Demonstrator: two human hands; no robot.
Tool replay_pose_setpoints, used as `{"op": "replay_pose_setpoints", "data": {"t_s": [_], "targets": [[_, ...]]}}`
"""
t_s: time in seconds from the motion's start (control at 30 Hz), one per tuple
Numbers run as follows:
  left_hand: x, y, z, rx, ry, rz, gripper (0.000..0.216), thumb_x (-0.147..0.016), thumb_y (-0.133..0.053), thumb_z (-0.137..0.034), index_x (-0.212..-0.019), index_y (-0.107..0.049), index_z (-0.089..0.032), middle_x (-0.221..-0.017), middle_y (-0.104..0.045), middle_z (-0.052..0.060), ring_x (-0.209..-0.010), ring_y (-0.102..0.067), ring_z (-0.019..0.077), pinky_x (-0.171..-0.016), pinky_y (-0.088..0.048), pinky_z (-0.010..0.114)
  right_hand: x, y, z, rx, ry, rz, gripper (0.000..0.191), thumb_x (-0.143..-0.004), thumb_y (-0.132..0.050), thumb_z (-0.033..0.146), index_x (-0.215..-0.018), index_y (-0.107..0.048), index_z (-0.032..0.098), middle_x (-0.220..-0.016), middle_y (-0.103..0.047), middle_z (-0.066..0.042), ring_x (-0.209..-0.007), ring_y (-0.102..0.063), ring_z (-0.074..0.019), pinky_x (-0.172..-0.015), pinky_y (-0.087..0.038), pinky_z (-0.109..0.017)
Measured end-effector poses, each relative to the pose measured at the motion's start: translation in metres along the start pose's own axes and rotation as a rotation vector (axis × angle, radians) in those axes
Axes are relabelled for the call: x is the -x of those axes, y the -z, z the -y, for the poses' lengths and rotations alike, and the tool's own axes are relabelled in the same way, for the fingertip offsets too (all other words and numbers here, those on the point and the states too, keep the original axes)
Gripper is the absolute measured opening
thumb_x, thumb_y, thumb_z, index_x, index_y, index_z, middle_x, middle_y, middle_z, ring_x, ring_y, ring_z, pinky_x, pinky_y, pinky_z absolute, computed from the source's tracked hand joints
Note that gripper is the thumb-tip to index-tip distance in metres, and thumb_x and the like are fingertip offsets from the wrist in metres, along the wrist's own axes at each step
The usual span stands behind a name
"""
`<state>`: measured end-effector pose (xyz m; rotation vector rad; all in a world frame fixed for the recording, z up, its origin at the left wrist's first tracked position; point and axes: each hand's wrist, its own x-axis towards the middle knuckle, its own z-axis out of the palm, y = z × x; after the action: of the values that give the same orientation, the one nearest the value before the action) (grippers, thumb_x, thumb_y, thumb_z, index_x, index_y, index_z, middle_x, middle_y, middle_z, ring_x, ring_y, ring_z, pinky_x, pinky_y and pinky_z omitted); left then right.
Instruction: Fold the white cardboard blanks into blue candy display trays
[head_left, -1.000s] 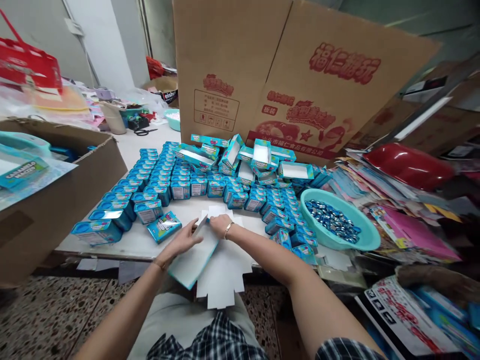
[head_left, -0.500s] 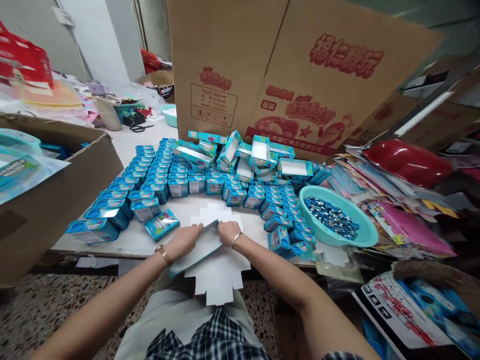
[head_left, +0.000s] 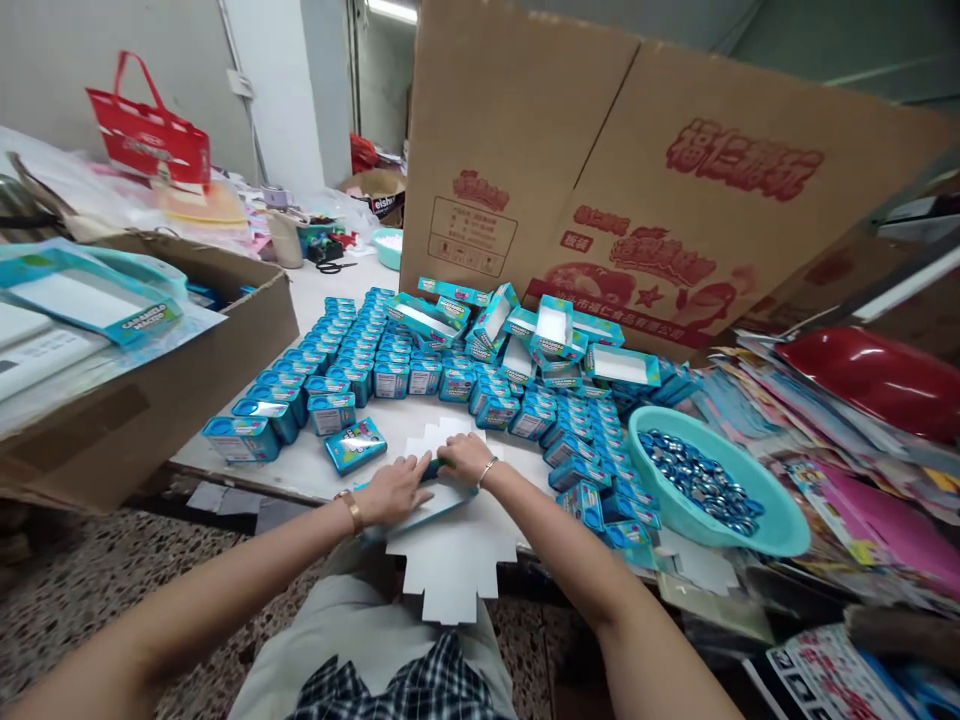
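In the head view, a white-inside, blue-outside cardboard box blank is partly folded between my hands. My left hand pinches its far side, thumb on the white inner face and fingers over the edge. Closed on the same far edge, my right hand covers part of it. Underneath lie flat, white, notched box blanks, which stick out over the table edge above my lap. A blue packet-like box lies left of my hands, touching neither.
Rows of small blue boxes curve round behind my hands. Folded open trays are heaped against a large carton. At right stands a turquoise basin of shiny blue pieces. A cardboard box is at left.
The camera view has swung left. The blank's far side, a raised flap before, is now bent over more under my fingers. My left hand has slid closer to my right.
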<state>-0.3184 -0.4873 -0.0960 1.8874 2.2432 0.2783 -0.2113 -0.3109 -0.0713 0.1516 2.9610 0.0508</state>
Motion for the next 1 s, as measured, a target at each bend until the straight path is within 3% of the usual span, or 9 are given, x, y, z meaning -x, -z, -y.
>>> {"op": "replay_pose_setpoints", "data": {"t_s": [0.17,0.33,0.5,0.6,0.7,0.8,0.87,0.93,1.0], "targets": [[0.017,0.016,0.029,-0.041,0.009,0.136,0.027,-0.087,-0.04,-0.022,-0.107,-0.057,-0.014,-0.099,-0.062,0.013,-0.087,-0.06,0.0239,-0.074,-0.045,0.033,-0.005,-0.012,0.007,0.189,0.152,-0.021,0.023,-0.091,-0.042,0.024,-0.096,-0.061,0.012,-0.091,-0.067,-0.013,-0.084,-0.062,-0.0215,-0.074,-0.035,-0.034],[0.012,0.001,0.022,-0.159,0.017,0.12,0.032,-0.086,-0.025,-0.006,-0.095,-0.056,-0.011,-0.088,-0.063,0.016,-0.076,-0.061,0.024,-0.067,-0.047,0.035,-0.008,-0.02,0.001,0.192,0.311,-0.002,0.022,-0.09,-0.041,0.018,-0.09,-0.062,0.012,-0.086,-0.068,-0.013,-0.078,-0.062,-0.0198,-0.073,-0.034,-0.034],[0.011,-0.007,0.018,-0.124,0.042,0.086,0.029,-0.085,-0.026,-0.006,-0.092,-0.053,-0.012,-0.087,-0.063,0.015,-0.076,-0.061,0.0223,-0.07,-0.049,0.035,-0.005,-0.019,0.005,0.175,0.207,-0.022,0.024,-0.093,-0.038,0.021,-0.097,-0.061,0.016,-0.09,-0.067,-0.01,-0.084,-0.06,-0.0194,-0.075,-0.035,-0.033],[0.017,0.004,0.019,-0.072,0.002,0.077,0.027,-0.087,-0.029,-0.01,-0.096,-0.054,-0.014,-0.091,-0.064,0.013,-0.083,-0.062,0.0221,-0.074,-0.049,0.035,0.011,-0.016,0.009,0.138,0.083,-0.049,0.022,-0.092,-0.04,0.027,-0.098,-0.061,0.021,-0.096,-0.065,-0.007,-0.088,-0.058,-0.0199,-0.069,-0.037,-0.029],[0.024,0.037,0.011,0.02,-0.027,-0.181,0.026,-0.088,-0.04,-0.024,-0.11,-0.053,-0.018,-0.104,-0.063,0.013,-0.098,-0.06,0.0258,-0.084,-0.049,0.039,0.031,-0.005,-0.003,0.064,-0.035,-0.137,0.018,-0.088,-0.045,0.028,-0.098,-0.061,0.024,-0.095,-0.065,-0.005,-0.086,-0.058,-0.0189,-0.063,-0.036,-0.026],[0.03,0.081,-0.005,0.184,0.055,-0.774,0.062,-0.079,-0.059,-0.042,-0.133,-0.037,-0.022,-0.131,-0.048,0.014,-0.123,-0.045,0.031,-0.101,-0.039,0.048,0.045,0.036,-0.044,-0.096,-0.327,-0.306,0.021,-0.089,-0.044,0.031,-0.089,-0.063,0.024,-0.086,-0.066,-0.003,-0.077,-0.058,-0.0163,-0.061,-0.034,-0.024],[0.028,0.099,-0.016,0.385,0.161,-1.033,0.069,-0.078,-0.059,-0.044,-0.138,-0.03,-0.025,-0.135,-0.044,0.011,-0.123,-0.045,0.0286,-0.102,-0.039,0.048,0.049,0.082,-0.082,-0.248,-0.559,-0.466,0.032,-0.091,-0.038,0.037,-0.084,-0.065,0.021,-0.077,-0.065,-0.003,-0.07,-0.057,-0.0155,-0.06,-0.035,-0.024],[0.022,0.095,-0.02,0.583,0.23,-1.033,0.063,-0.081,-0.057,-0.044,-0.136,-0.034,-0.025,-0.13,-0.048,0.01,-0.117,-0.051,0.0261,-0.096,-0.045,0.046,0.049,0.126,-0.118,-0.421,-0.668,-0.707,0.043,-0.092,-0.035,0.046,-0.097,-0.064,0.016,-0.078,-0.065,-0.004,-0.07,-0.057,-0.0159,-0.061,-0.037,-0.024],[0.016,0.069,-0.017,0.705,0.273,-0.875,0.057,-0.081,-0.055,-0.046,-0.13,-0.042,-0.022,-0.125,-0.052,0.011,-0.111,-0.055,0.0257,-0.09,-0.049,0.044,0.049,0.152,-0.138,-0.541,-0.679,-0.995,0.054,-0.089,-0.036,0.054,-0.119,-0.055,0.012,-0.086,-0.064,-0.006,-0.076,-0.057,-0.0165,-0.065,-0.04,-0.025]]}}
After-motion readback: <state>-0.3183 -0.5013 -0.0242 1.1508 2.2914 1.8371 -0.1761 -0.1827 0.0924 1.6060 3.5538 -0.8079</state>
